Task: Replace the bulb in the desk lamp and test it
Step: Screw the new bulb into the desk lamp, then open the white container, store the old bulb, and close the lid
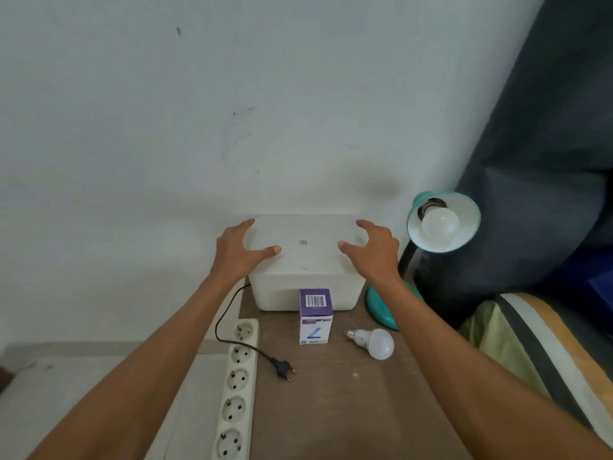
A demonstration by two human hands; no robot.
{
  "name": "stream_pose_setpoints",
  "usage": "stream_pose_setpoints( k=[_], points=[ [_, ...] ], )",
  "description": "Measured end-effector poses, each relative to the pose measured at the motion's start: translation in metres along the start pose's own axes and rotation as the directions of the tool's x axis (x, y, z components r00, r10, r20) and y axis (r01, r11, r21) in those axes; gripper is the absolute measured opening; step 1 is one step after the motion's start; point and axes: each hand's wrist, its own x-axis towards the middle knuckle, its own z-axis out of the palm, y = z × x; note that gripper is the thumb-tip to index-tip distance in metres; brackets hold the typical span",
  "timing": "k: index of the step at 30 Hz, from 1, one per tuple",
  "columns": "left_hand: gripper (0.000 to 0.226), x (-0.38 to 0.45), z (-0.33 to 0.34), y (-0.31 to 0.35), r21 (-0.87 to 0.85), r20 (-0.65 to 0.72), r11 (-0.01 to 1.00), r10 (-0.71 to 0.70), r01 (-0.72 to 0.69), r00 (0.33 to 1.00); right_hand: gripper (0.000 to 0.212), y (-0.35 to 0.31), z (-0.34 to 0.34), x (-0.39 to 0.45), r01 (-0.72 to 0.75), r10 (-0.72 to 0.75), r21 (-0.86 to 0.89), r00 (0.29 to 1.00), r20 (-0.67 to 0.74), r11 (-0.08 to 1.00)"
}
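Note:
A teal desk lamp (442, 220) stands at the table's right, its shade tilted toward me with a white bulb (439, 227) in the socket. A loose white bulb (374, 342) lies on the brown table in front of the lamp's teal base (381, 308). A purple-and-white bulb box (315, 315) stands upright at the centre. The lamp's black plug (283, 368) lies unplugged beside a white power strip (237, 390). My left hand (240, 252) and my right hand (373, 250) are spread at the two sides of a white storage box's lid (303, 242), thumbs over its top.
The white storage box sits against the pale wall at the back of the brown table (331, 410). A dark curtain (537, 161) hangs on the right, with a striped cushion (517, 343) below it. The power strip runs along the table's left edge.

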Motion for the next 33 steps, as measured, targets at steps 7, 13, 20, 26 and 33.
stream_pose_setpoints(
  k=[7,13,20,26,33],
  points=[
    [0.114,-0.003,0.023,-0.014,-0.165,0.114,0.982,-0.074,0.092,0.991,0.086,0.028,0.021,0.008,-0.089,0.078,0.083,0.989,0.129,0.993],
    [0.112,-0.007,0.03,-0.013,-0.23,0.065,0.969,-0.075,0.088,0.995,0.084,0.029,0.024,0.005,-0.081,0.079,0.025,0.995,0.068,0.996],
    [0.113,-0.009,0.027,-0.007,-0.244,0.02,0.967,-0.069,0.072,0.997,0.084,0.02,0.017,0.003,-0.07,0.068,0.028,0.996,0.048,0.997],
    [0.112,-0.021,0.012,0.01,-0.209,-0.033,0.978,-0.011,0.004,0.999,0.085,0.002,0.002,-0.007,-0.034,0.034,0.075,0.999,0.0,0.997],
    [0.11,-0.069,-0.013,0.031,-0.181,-0.059,0.983,0.021,-0.031,0.998,0.087,-0.01,-0.025,-0.058,-0.016,0.016,0.151,1.0,0.001,0.988]
  ],
)
